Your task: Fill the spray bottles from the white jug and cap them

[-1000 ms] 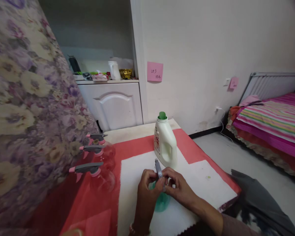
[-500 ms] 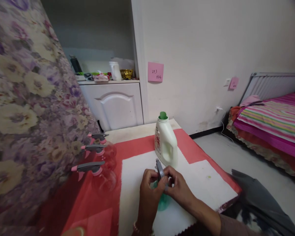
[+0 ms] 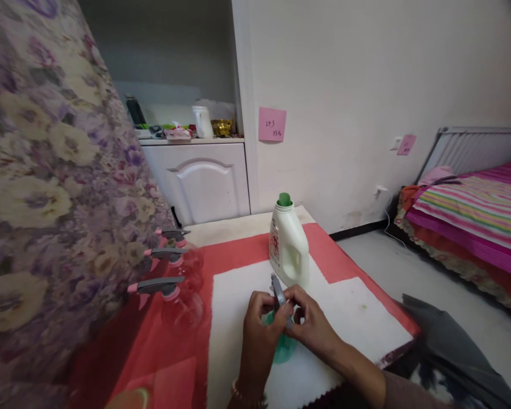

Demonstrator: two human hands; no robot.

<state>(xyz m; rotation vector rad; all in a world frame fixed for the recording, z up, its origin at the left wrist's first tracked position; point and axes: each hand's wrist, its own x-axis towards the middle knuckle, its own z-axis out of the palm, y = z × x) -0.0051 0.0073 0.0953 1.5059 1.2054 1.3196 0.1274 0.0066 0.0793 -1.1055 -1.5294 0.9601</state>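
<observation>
Between my hands a green spray bottle (image 3: pixel 284 351) stands on the white cloth, and its grey spray head (image 3: pixel 277 289) points away from me. My left hand (image 3: pixel 262 326) is closed around the near side of the head, with fingers and thumb pinching it. From the other side my right hand (image 3: pixel 313 324) grips the head and neck, fingertips curled in. Both hands hide most of the neck. Just behind them rises a pale detergent jug (image 3: pixel 290 244) with a green piece in its uncapped mouth.
Three clear pink spray bottles (image 3: pixel 183 307) with grey triggers line the left of the red-covered table (image 3: pixel 238 250). A white cloth (image 3: pixel 344 318) lies under the work. Beside the table hangs a floral curtain (image 3: pixel 68 227). A dark cloth-like item (image 3: pixel 451 341) is at the right.
The camera view shifts slightly, moving the scene a little to the right. My hands stay on the spray head with almost the same grip.
</observation>
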